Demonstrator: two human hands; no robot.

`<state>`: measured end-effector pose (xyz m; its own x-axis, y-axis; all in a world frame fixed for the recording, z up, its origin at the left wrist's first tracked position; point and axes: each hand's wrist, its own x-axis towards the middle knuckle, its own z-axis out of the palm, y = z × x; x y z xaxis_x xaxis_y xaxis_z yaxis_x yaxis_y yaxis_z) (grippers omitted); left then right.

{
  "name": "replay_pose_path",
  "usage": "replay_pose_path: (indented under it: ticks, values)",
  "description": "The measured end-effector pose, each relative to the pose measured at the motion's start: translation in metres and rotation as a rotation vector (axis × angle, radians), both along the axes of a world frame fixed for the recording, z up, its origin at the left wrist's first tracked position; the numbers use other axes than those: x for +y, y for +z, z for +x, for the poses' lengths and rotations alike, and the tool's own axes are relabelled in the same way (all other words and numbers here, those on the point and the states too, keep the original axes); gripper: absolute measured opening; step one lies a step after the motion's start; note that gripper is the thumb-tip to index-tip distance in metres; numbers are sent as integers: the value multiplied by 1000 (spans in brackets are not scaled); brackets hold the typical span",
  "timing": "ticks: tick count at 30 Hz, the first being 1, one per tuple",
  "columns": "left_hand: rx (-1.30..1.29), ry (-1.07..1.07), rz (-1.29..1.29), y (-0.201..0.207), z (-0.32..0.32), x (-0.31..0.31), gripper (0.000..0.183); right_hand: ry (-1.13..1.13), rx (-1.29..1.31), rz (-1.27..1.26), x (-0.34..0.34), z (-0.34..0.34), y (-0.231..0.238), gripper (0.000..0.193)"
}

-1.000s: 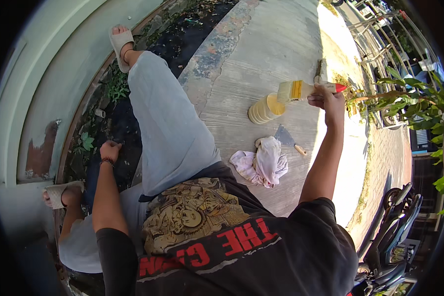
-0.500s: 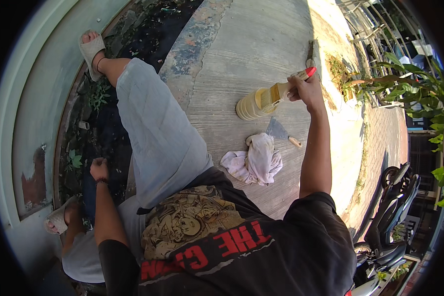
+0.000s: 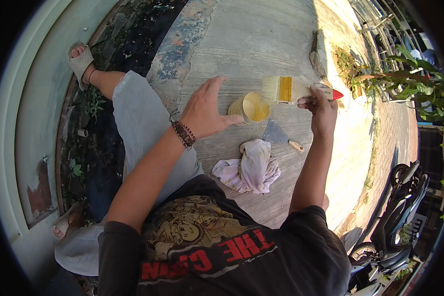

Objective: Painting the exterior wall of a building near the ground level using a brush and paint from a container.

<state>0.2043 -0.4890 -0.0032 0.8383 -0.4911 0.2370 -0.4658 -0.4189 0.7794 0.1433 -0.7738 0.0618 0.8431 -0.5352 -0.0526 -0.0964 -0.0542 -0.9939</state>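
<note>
My right hand (image 3: 322,109) grips a wide paintbrush (image 3: 285,90) by its pale, red-tipped handle, with the bristles pointing left. The bristles are whitish and the metal band is gold. Just below the bristles stands a round, yellowish plastic container (image 3: 255,106), its mouth open and pale inside. My left hand (image 3: 205,109), a braided bracelet at its wrist, reaches in from the left with fingers stretched out and thumb spread. The thumb overlaps the container's left side; whether it touches is unclear. Nearer to me lie a putty knife (image 3: 276,133) with a wooden handle and a crumpled, stained whitish rag (image 3: 254,167).
Streaked concrete floor (image 3: 241,44) spreads around these things. On the left, a dark strip of soil (image 3: 106,133) with small plants runs along a pale wall (image 3: 22,123) with a peeling patch. A motorcycle (image 3: 394,217) and leafy plants (image 3: 419,84) are at the right.
My left hand has risen from beside my knee to the container, its fingers opening out. The brush has moved away from the container's mouth toward the right and turned more level.
</note>
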Motion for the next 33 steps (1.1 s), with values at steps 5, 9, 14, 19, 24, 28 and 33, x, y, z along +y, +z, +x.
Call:
replay_pose_path:
  ticks: [5, 9, 14, 19, 24, 28, 33]
  values:
    - [324, 9, 36, -68, -14, -65, 115, -265, -427, 695, 11, -7, -85, 22]
    - [439, -51, -77, -108, -19, -76, 115, -431, -320, 763, 27, 9, -167, 34]
    - [370, 32, -37, -125, -18, -79, 101, -169, -161, 836, 52, 21, -202, 46]
    - [195, 58, -107, -105, -8, -63, 98, -117, -189, 896, 66, 36, -167, 45]
    - [-47, 80, -310, -33, 9, -36, 97, -4, -254, 908, 95, 50, -76, 47]
    - [-208, 59, -336, 25, 14, 12, 108, 170, -297, 1028, 139, 61, -8, 48]
    - [-200, 230, -368, 65, 0, 94, 112, 350, -266, 1080, 218, 91, 35, 48]
